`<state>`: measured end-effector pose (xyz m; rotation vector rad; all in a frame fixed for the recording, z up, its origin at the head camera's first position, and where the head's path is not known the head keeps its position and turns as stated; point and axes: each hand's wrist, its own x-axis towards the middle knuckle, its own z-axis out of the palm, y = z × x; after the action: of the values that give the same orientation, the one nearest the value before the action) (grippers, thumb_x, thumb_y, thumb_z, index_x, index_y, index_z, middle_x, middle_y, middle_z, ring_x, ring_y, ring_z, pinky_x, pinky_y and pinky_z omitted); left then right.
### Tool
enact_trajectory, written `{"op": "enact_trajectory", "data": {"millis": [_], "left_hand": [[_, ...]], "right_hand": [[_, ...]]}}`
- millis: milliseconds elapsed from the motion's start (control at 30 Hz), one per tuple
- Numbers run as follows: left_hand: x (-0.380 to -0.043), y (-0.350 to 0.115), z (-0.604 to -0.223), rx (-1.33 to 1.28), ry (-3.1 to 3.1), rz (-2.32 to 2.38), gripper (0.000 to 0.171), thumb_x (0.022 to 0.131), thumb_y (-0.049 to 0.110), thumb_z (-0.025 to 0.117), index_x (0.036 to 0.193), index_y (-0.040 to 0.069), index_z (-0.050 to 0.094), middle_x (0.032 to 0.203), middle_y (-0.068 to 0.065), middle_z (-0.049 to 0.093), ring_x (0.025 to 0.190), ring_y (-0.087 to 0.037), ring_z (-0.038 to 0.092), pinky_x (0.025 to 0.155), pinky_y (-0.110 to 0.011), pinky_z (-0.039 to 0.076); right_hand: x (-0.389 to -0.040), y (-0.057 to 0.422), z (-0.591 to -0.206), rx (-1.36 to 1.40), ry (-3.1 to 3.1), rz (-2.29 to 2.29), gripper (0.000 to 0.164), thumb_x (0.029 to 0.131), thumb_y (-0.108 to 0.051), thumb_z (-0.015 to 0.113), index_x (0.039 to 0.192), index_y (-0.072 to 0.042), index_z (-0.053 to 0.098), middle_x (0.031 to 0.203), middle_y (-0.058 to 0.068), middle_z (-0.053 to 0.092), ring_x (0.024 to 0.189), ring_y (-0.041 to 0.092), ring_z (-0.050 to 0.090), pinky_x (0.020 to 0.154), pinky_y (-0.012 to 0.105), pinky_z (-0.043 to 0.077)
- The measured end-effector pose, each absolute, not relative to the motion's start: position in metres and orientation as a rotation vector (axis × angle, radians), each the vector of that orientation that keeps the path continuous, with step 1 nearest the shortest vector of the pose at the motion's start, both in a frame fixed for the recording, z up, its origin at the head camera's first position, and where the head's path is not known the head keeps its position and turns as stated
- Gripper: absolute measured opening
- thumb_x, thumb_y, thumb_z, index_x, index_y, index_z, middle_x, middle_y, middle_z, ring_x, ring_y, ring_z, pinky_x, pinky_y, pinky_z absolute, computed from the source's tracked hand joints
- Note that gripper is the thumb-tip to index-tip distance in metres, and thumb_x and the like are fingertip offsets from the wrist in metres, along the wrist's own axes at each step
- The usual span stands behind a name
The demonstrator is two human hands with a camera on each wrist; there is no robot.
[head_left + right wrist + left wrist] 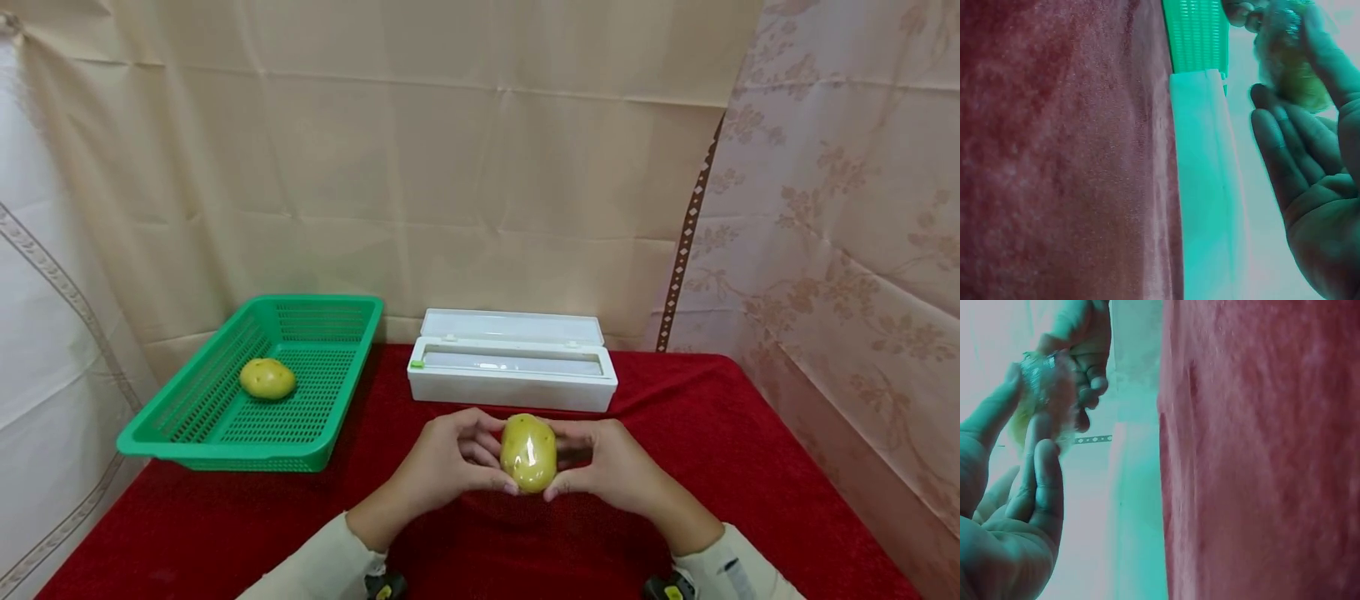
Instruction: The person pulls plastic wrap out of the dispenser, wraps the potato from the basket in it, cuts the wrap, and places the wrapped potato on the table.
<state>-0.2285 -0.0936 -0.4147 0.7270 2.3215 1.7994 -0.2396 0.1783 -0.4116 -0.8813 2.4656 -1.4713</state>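
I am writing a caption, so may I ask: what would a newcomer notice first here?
Probably the shiny yellow potato, held between the left grip and right grip above the red cloth. Then the green basket at left, with another potato inside, and the white box with raised lid, beyond the held potato.
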Motion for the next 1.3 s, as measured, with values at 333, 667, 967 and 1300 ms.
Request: {"op": "enact_trajectory", "data": {"millis": [333,667,967,1300], "left_hand": [[-0.232,-0.087,-0.416,0.626,2.297,1.959,0.059,0.072,0.014,0.096,0.126,0.008,0.073,0.098,-0.009,0.078,0.084,-0.018,0.077,0.074,-0.027,0.062],[-0.240,-0.064,-0.421,0.643,2.264,1.987,0.063,0.074,0.014,0.095,0.131,0.006,0.070,0.102,-0.008,0.079,0.088,-0.017,0.077,0.075,-0.026,0.061],[-0.265,-0.016,-0.400,0.741,2.261,1.957,0.066,0.076,0.016,0.093,0.137,0.017,0.067,0.109,0.001,0.078,0.092,-0.010,0.076,0.078,-0.026,0.061],[-0.287,0.040,-0.396,0.558,2.170,2.099,0.060,0.075,0.004,0.092,0.129,0.015,0.066,0.111,-0.001,0.078,0.094,-0.011,0.076,0.080,-0.028,0.061]], "right_hand": [[-0.247,0.184,-0.410,-0.908,2.483,-1.543,0.068,0.079,-0.027,0.090,0.139,-0.007,0.065,0.111,0.002,0.079,0.102,0.013,0.075,0.086,0.027,0.060],[-0.252,0.206,-0.394,-0.898,2.587,-1.360,0.070,0.080,-0.033,0.089,0.140,-0.005,0.064,0.101,-0.004,0.080,0.095,0.011,0.074,0.083,0.025,0.059],[-0.261,0.250,-0.384,-0.809,2.649,-1.479,0.065,0.084,-0.022,0.087,0.139,-0.001,0.062,0.109,0.008,0.078,0.098,0.017,0.075,0.084,0.028,0.060],[-0.268,0.281,-0.379,-0.601,2.764,-1.488,0.059,0.099,-0.028,0.071,0.148,0.000,0.052,0.134,0.020,0.066,0.106,0.012,0.070,0.085,0.026,0.060]]}}
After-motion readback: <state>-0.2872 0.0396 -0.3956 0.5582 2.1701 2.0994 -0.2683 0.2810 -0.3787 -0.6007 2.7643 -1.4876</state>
